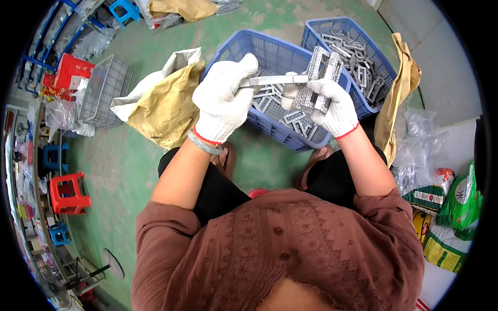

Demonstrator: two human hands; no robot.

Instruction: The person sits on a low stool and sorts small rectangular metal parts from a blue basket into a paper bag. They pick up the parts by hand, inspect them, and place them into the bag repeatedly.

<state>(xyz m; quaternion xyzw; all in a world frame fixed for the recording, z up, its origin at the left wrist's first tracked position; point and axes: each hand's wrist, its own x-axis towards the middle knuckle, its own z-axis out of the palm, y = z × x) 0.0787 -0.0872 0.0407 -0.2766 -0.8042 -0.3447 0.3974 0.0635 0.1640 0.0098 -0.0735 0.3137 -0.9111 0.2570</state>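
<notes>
My left hand (223, 101), in a white knit glove with a red cuff, grips a flat metal file (275, 80) that points right. My right hand (334, 106), gloved the same way, holds a grey rectangular metal frame part (321, 70) upright, and the file's tip touches it. Both hands hover over a blue plastic crate (270, 52) holding several similar grey frame parts (290, 116). A bracelet sits on my left wrist.
A second blue crate (381, 65) full of grey metal parts stands behind to the right. Yellow and white sacks (163, 103) lie left of the near crate, a wire basket (104, 90) farther left. Red and blue stools (67, 192) stand at left; bags lie right.
</notes>
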